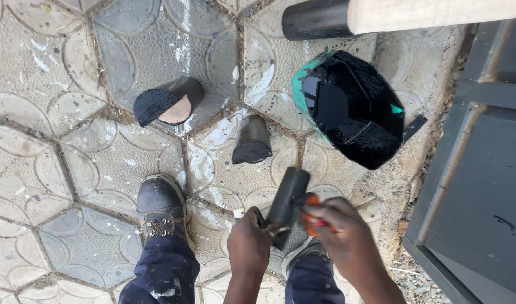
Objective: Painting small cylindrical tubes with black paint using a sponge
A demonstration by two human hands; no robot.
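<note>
Paving of pale hexagonal tiles (pixel 72 101), each pressed with petal-shaped curves and flecked with white paint, covered the ground where the person stood. A dark grey metal panel (pixel 483 186) ran along the right edge, with grit and pebbles gathered at its foot. Two black-painted wooden pieces lay on the tiles: a short cylinder (pixel 169 101) with one bare wood patch on its end, and a smaller tapered block (pixel 252 141) beside it. A paint container (pixel 351 107), teal outside and glossy black within, sat further right, and a long pale post (pixel 404 16) with a blackened end crossed the top. A worn black boot (pixel 159 205) showed below dark blue trousers.

The left hand (pixel 249 247) was wrapped around the lower end of a black block (pixel 289 197), fingers curled tight about it. The block was held above the tiles just in front of the knees, its long axis tilted, the upper end pointing up and slightly right toward the container. It looked wet and evenly black, oblong with rounded edges. The right hand (pixel 339 236) pinched an orange-handled tool (pixel 310 220), probably a brush, though its working end was hidden behind the block, and its fingers were pressed together round the handle, touching the block's side.
</note>
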